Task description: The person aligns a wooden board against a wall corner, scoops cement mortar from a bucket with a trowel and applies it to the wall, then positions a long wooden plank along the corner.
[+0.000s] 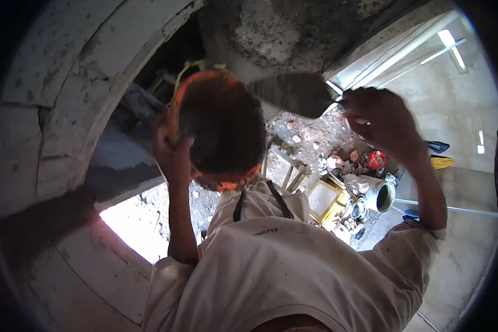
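Observation:
An orange bucket (221, 124), dark inside and tilted towards the camera, is held up by my left hand (174, 152), whose fingers wrap round its left rim. A yellowish handle shows at the bucket's top left. My right hand (384, 122) is raised on the right, closed on a trowel. The dark trowel blade (293, 94) reaches left from that hand towards the bucket's right rim, beneath a rough grey surface (265, 33). Motion blurs the blade and my right hand a little.
A block wall (66, 61) curves along the left, with a bright opening (138, 218) below. Far beneath lie rubble, a yellow frame (325, 200), a large round container (379, 195) and a red object (377, 160). A plastered wall (465, 94) stands right.

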A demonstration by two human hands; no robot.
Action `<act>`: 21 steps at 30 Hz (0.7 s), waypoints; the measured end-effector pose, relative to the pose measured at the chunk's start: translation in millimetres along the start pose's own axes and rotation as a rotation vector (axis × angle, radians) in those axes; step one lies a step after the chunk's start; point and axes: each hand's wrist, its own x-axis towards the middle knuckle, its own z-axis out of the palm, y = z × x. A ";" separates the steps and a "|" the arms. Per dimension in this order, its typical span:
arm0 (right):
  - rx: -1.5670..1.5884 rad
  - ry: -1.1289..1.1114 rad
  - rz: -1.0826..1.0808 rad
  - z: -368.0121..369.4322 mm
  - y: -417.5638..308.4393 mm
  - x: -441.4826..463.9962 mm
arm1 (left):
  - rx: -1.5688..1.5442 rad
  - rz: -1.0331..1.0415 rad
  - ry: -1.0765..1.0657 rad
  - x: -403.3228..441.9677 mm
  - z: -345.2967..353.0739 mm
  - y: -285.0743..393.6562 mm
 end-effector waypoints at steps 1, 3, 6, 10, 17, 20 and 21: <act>-0.078 -0.316 0.188 13.0 -22.6 14.9 | 0.020 -0.012 0.002 2.5 -1.3 11.0; -0.303 -0.191 0.022 80.6 -37.0 22.3 | 0.111 0.091 -0.123 11.5 1.0 40.6; -0.309 -0.232 0.066 113.1 -67.7 65.8 | 0.161 0.238 -0.202 22.7 3.2 66.0; -0.383 -0.150 0.100 140.8 -92.7 107.9 | 0.214 0.319 -0.282 23.7 -1.3 105.7; 0.082 -0.333 0.027 123.6 -99.0 105.4 | 0.023 0.426 -0.444 38.9 -5.8 147.2; 0.191 -0.462 0.089 118.5 -104.7 97.1 | 0.006 0.415 -0.554 43.3 -6.1 155.2; 0.196 -0.457 0.098 135.5 -105.1 92.6 | -0.009 0.391 -0.571 44.8 -4.4 155.4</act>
